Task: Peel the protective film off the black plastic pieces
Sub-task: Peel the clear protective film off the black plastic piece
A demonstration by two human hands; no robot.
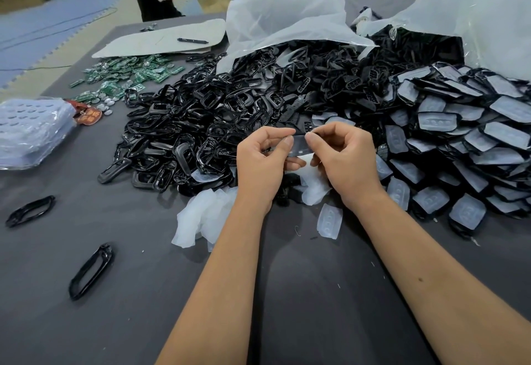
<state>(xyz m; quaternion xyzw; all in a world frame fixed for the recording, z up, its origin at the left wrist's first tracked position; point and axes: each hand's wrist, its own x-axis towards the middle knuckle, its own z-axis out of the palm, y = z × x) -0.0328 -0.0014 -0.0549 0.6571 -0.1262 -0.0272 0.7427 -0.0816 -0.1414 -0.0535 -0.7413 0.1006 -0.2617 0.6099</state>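
Your left hand (263, 160) and right hand (346, 157) both pinch one flat black plastic piece (301, 146) with curled fingers (287, 143), above the grey table (143, 292).

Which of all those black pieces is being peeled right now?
Start at the big black heap on the grey table and come toward its near edge. The piece is held above it, pinched between the left hand and right hand. It alone is off the table.

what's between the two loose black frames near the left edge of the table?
Nothing: in the head view, only bare grey table separates the upper black frame from the lower black frame.
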